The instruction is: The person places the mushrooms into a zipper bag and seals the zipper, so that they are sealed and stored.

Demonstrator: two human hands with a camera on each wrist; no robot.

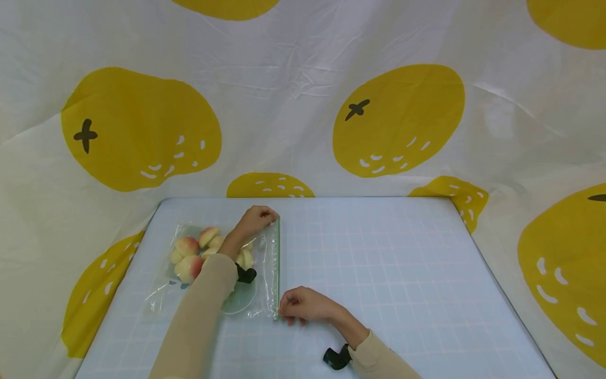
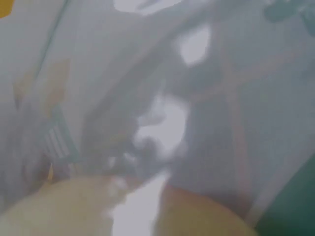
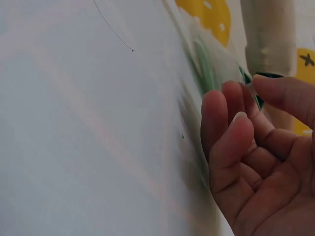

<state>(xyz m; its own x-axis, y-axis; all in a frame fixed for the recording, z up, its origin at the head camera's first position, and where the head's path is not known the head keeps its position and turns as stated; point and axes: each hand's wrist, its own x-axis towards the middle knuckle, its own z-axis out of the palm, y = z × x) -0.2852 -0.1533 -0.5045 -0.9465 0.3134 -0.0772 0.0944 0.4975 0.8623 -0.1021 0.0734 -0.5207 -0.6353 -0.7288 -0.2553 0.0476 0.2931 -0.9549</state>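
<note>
A clear zip bag (image 1: 267, 273) with a green zip strip along its right edge lies flat on the table. Inside are several pale peaches (image 1: 188, 268) blushed red, and a round rim like a plate's shows through the plastic. At the strip's far end my left hand (image 1: 255, 220) pinches the bag's corner, its forearm crossing above the fruit. My right hand (image 1: 307, 305) pinches the near end between thumb and forefinger, other fingers curled, as the right wrist view shows. Glare and plastic blur the left wrist view; a peach (image 2: 98, 209) fills its bottom edge.
The table (image 1: 379, 252) has a pale blue checked cloth. Behind and beside it hangs a white curtain (image 1: 284, 131) printed with large yellow fruits. Black wrist cameras (image 1: 337, 358) sit at both cuffs.
</note>
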